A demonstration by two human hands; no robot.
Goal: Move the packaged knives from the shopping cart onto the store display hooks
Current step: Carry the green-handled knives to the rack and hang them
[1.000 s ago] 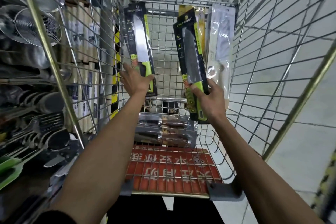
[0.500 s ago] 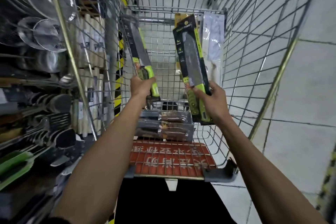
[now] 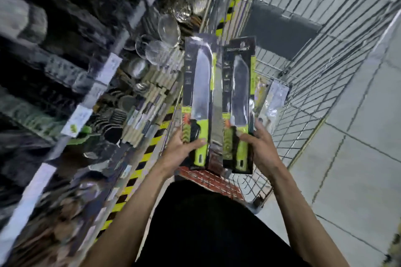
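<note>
I hold two packaged knives upright side by side above the wire shopping cart (image 3: pixel 303 102). My left hand (image 3: pixel 181 147) grips the bottom of the longer packaged knife (image 3: pixel 198 84), a black card with a steel blade and lime-green handle. My right hand (image 3: pixel 259 147) grips the bottom of the shorter packaged knife (image 3: pixel 238 84), same black card and green handle. Another clear-wrapped package (image 3: pixel 274 102) leans inside the cart behind them. No display hooks can be made out in the blurred shelving.
Store shelving (image 3: pixel 65 93) fills the left side, blurred, with metal strainers (image 3: pixel 165 37), utensils and white price tags. A yellow-black striped strip (image 3: pixel 138 171) runs along its base. The cart's red seat flap (image 3: pixel 208 180) is below my hands. Grey tiled floor (image 3: pixel 358 136) lies to the right.
Both hands have lifted their knife packages up out of the cart and brought them close together. My view has swung left toward the shelving.
</note>
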